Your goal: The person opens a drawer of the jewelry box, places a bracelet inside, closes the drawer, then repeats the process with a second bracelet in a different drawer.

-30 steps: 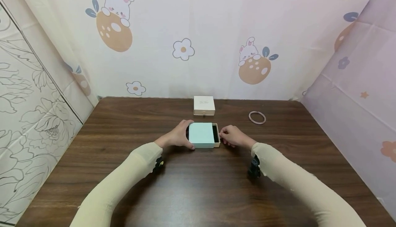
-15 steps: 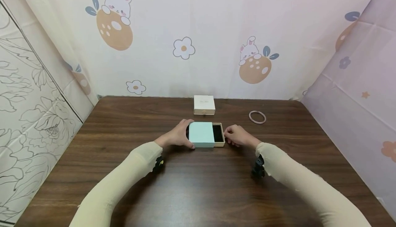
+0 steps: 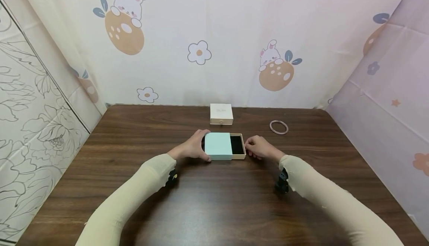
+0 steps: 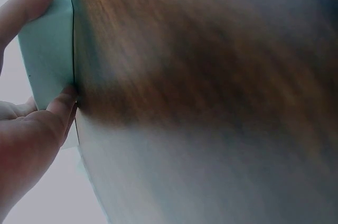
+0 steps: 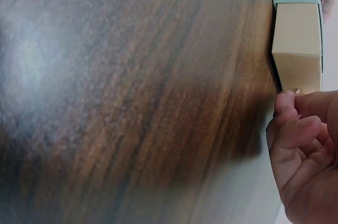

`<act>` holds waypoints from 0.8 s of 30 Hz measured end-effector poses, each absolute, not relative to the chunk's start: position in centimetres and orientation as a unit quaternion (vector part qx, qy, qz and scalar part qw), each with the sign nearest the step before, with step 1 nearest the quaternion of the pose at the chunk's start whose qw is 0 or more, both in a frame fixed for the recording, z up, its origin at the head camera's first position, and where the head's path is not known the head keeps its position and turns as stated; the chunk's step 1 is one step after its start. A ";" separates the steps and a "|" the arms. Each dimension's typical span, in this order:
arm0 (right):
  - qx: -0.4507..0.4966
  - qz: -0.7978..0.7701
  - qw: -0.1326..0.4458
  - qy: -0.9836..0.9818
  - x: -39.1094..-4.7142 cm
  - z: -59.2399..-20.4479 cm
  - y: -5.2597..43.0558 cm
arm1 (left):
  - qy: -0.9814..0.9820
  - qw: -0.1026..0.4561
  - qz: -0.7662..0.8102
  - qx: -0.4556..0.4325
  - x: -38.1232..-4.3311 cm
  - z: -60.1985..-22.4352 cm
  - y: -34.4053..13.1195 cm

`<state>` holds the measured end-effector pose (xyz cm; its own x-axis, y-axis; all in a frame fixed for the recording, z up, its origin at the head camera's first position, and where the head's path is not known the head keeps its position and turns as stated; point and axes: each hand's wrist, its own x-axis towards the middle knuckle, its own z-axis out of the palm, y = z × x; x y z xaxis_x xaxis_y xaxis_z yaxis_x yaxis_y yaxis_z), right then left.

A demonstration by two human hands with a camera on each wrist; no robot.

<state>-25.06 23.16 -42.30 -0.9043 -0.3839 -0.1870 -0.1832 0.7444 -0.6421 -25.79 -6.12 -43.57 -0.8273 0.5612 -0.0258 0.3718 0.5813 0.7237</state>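
Observation:
A mint-green drawer-style gift box (image 3: 218,144) lies flat on the brown wooden table. My left hand (image 3: 191,147) grips its outer sleeve from the left end, thumb on the near side and fingers at the far side. Out of the right end sticks the cream inner drawer (image 3: 244,146), roughly half exposed, with a black lining inside. At the drawer's end face, my right hand (image 5: 311,145) pinches a small pull tab (image 5: 298,91) between thumb and forefinger. In the left wrist view, the thumb and a finger press against the green sleeve (image 4: 50,49).
Behind the green box stands a white drawer-style box (image 3: 221,112) with small lettering on top. A pale pink ring-shaped bangle (image 3: 279,127) lies at the back right. Patterned curtains (image 3: 234,22) enclose the table's back and sides.
My right hand has moved to the right, drawing the drawer farther out of the green sleeve and exposing more black lining. The left hand and the sleeve have stayed in place.

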 end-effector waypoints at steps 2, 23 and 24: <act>-0.155 -0.322 0.156 0.921 -25.1 -42.3 23.2 | 0.880 0.128 0.374 0.264 -25.7 -43.5 -6.1; -0.150 -0.322 0.146 0.923 -25.0 -42.5 24.0 | 0.877 0.131 0.379 0.264 -25.5 -43.2 -6.1; -0.148 -0.322 0.146 0.924 -25.0 -42.5 24.1 | 0.877 0.132 0.378 0.264 -25.5 -43.2 -6.2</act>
